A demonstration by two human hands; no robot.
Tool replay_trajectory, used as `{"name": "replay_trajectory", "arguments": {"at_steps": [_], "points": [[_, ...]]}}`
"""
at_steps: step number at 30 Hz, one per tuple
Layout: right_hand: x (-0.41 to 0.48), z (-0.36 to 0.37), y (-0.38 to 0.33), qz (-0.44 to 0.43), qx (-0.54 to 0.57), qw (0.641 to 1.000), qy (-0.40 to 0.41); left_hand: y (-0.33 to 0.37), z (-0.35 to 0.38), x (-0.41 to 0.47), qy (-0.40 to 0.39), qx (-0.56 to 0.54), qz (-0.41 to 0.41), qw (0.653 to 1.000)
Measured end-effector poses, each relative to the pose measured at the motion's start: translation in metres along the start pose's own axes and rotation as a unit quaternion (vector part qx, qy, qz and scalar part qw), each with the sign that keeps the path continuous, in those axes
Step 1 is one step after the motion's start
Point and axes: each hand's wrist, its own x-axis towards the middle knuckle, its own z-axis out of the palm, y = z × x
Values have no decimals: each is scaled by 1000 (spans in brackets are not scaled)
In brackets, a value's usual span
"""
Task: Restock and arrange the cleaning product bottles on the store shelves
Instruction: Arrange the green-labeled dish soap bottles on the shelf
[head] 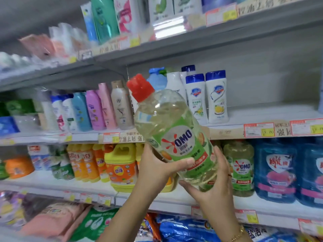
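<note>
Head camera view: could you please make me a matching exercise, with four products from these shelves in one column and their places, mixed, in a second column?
1. red-capped OMO bottle
2. yellow handled jug
3. white blue-capped bottles
4. large blue bottles

A. middle shelf, upright
B. lower shelf, far right
C. tilted, held by left hand and right hand
D. lower shelf, left of the hands

Pairs: 1-C, 2-D, 3-A, 4-B

A person holds a clear OMO bottle [157, 114] tilted, its red cap [140, 88] up and left of the fingers. The left hand [157, 169] grips the label [178, 139], thumb across it; the right hand [215, 187] cups the base. A matching bottle [242, 169] stands just right of the right fingers.
</note>
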Motion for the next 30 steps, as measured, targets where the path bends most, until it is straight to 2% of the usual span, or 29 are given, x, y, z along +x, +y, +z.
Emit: {"name": "replay_trajectory", "arguments": {"at_steps": [4,8,13,18,23,25,27,30], "points": [[-9,5,6,4,-11,1000,1,2,6,-17,0,48,-1,999],[-14,2,9,20,-12,1000,20,4,19,-23,-6,53,3,999],[-9,-4,10,-74,-55,994,67,11,23,-9,-12,-35,-35,999],[-9,-6,1,-84,-39,996,16,2,6,4,-49,-119,-125,984],[-4,-2,3,-70,-48,996,8,-16,-12,18,-70,-188,-172,964],[-2,-1,3,-27,0,1000,-4,-22,-17,23,-99,-229,-157,956],[4,-2,6,39,116,992,-28,-27,-20,26,-129,-261,-133,947],[15,-8,19,125,294,944,-87,-32,-19,27,-149,-269,-113,945]]}}
